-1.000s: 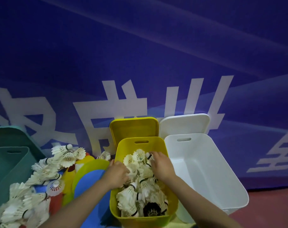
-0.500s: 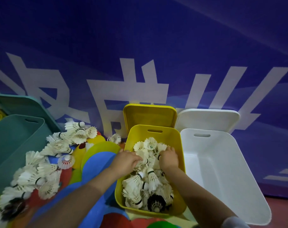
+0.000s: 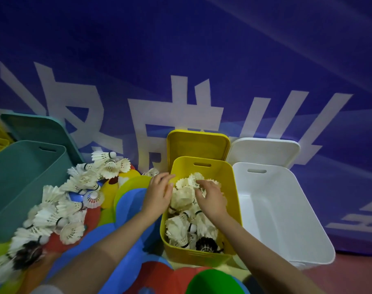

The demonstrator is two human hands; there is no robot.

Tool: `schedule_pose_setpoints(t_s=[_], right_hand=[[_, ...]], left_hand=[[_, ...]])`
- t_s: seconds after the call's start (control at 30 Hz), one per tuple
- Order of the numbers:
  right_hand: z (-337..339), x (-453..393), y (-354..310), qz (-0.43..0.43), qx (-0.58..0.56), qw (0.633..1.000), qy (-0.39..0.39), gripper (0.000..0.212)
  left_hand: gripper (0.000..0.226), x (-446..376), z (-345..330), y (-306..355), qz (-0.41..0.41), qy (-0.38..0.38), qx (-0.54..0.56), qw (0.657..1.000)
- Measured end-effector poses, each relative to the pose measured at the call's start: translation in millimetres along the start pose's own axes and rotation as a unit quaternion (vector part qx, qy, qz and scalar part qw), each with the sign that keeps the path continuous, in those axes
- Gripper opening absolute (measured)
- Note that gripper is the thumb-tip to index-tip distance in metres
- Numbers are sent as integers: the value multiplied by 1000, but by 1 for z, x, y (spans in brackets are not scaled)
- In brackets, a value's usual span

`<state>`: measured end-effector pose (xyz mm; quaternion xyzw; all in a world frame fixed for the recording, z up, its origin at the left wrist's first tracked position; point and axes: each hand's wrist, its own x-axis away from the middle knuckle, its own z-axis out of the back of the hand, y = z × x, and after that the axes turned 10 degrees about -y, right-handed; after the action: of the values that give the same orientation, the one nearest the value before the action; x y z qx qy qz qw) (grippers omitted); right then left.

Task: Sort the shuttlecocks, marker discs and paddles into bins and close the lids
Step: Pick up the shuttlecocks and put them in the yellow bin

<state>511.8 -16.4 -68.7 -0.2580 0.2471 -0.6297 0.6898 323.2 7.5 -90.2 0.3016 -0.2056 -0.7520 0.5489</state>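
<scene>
Yellow bin [image 3: 233,187] heaped with white shuttlecocks [image 3: 180,225], left hand [image 3: 158,193] relaxed-fingered at its 9 o'clock rim, right hand [image 3: 211,197] loosely spread, fingertips touching the pile

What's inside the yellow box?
The yellow box holds white shuttlecocks and one black shuttlecock. Both hands cover some, and the pile hides the bottom.

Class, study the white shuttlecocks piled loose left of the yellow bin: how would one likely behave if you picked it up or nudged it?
A white shuttlecock in the loose pile looks very light, being mostly an open feather skirt. The thin, splayed feathers probably crush if squeezed. Nudged, it would likely roll in a curve about its small rounded cork, as many already lie tipped on their sides.
</scene>
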Motion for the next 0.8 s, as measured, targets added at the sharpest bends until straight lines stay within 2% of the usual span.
schedule_pose_setpoints(t_s=[0.17,0.3,0.43,0.67,0.8], right_hand=[[-32,9,-52,40,-60,997,-17,31],[-77,15,-109,63,-135,988,-35,29],[-139,22,-151,60,-199,973,-97,24],[-223,25,-206,50,-124,976,-171,31],[-261,21,-222,33,-82,976,-198,41]], left_hand=[[30,37,49,-31,60,31,84,994],[31,76,98,-75,84,40,63,994],[29,111,143,-122,126,45,45,990],[37,156,214,-198,167,-10,-56,984],[32,165,238,-227,166,-45,-84,982]])
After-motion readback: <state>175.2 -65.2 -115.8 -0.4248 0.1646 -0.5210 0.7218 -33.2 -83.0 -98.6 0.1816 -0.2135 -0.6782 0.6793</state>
